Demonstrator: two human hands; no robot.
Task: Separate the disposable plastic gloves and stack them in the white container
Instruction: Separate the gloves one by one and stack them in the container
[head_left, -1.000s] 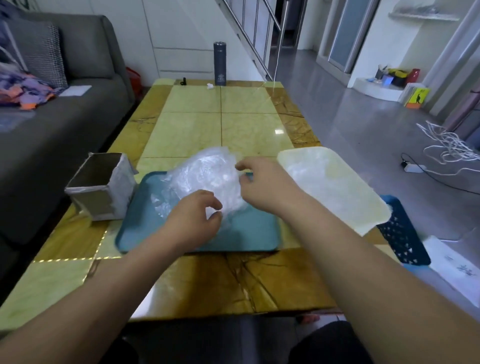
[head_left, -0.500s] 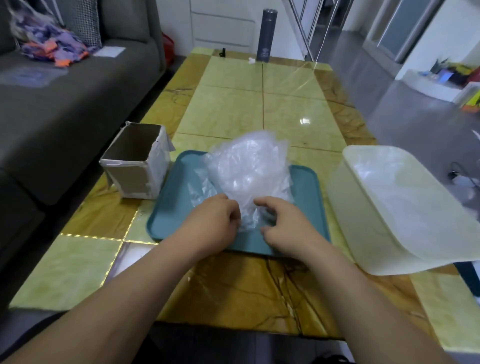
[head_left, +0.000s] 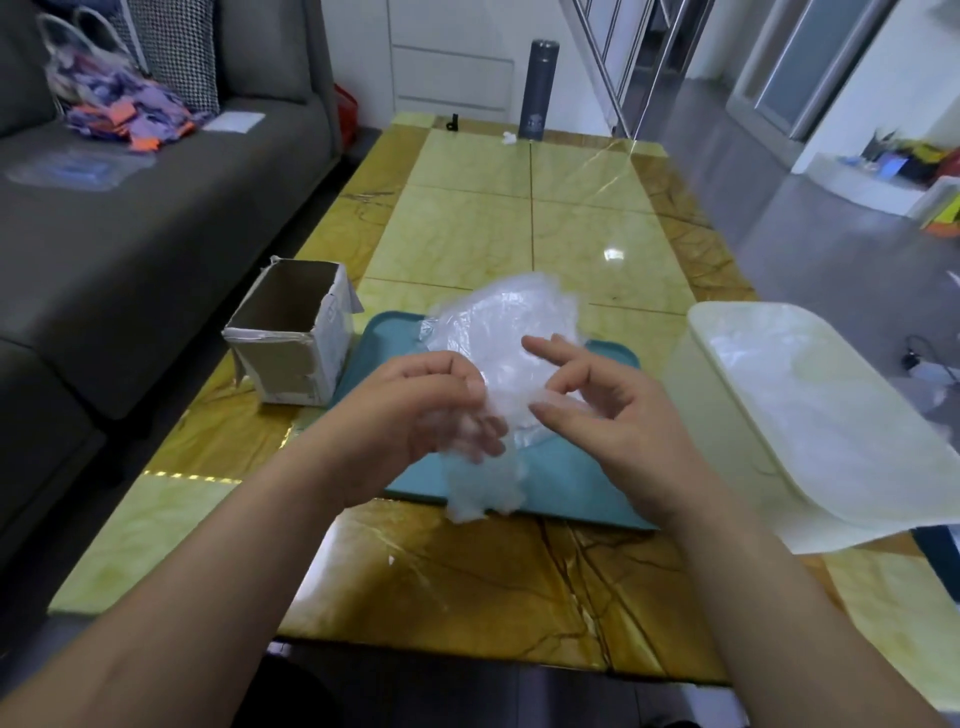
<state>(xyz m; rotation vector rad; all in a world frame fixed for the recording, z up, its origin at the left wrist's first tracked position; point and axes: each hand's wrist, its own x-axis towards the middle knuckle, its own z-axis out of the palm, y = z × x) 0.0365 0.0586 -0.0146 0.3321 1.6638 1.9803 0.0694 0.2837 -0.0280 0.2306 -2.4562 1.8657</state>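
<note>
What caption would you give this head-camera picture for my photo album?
Left hand grips a clear glove over the pile on the teal tray; right hand touches it; white container alongside.

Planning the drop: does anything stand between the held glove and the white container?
Only the right hand, just beside the glove that the left hand grips; no object stands before the white container.

Grey sofa (head_left: 156, 218) left, glossy yellow marble table (head_left: 519, 234), grey polished floor (head_left: 831, 260)
</note>
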